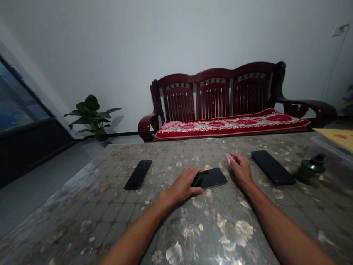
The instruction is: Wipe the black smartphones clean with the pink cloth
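Left hand (186, 183): gripping middle phone (212, 178) by its left end
Right hand (240, 168): pinching pink item (229, 159) to the right

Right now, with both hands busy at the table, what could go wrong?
The left hand holds only one end of the middle phone, so it might slip on the shiny tabletop.
The right hand has a small pink item in its fingertips, which could drop.
If the right arm swung outward, it might knock the green bottle beside the dark device.
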`<state>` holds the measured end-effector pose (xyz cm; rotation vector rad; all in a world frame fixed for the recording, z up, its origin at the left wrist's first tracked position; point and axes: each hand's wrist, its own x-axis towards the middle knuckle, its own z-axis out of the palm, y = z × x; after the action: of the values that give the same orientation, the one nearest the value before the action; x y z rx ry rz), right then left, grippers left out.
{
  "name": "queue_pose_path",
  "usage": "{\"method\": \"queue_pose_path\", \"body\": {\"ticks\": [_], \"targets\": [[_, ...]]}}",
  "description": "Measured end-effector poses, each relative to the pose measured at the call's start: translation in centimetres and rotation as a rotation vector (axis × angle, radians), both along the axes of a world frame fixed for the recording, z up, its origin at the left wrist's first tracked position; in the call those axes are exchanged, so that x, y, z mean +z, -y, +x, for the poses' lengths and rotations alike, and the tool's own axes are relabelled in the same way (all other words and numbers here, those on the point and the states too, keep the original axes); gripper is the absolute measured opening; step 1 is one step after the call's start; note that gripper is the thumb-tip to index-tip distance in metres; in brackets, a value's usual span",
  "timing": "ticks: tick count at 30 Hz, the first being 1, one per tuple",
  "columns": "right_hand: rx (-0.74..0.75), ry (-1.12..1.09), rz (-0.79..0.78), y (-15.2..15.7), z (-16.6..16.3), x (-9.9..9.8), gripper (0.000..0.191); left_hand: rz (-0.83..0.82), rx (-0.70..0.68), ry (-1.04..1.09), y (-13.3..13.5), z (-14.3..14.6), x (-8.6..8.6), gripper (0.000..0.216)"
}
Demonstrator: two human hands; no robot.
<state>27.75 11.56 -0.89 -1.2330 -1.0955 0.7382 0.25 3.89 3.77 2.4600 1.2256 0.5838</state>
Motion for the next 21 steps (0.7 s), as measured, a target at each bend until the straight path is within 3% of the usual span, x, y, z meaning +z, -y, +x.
{"method": "queue_pose_path", "body": {"ticks": [4, 7, 13, 21], "targets": [[0.052, 0.001, 0.01, 0.5, -0.2, 0.3, 0.044, 0.151, 0.091, 0.056, 1.7, -1.7, -0.7, 0.043], [0.097, 0.099, 0.004, 0.8, -0.3, 0.5, 0.042, 0.256, 0.109, 0.066, 2.4, -2.4, -1.9, 0.03], [0.215, 0.374, -0.011, 1.4, -0.3, 2.1, 0.037, 0.346, 0.066, 0.06, 2.5, -3.0, -3.9, 0.03], [0.392, 0.793, -0.061, 2.3, -1.3, 3.7, 0.033, 0.369, 0.054, -0.011, 1.8, -3.1, -4.5, 0.027]]}}
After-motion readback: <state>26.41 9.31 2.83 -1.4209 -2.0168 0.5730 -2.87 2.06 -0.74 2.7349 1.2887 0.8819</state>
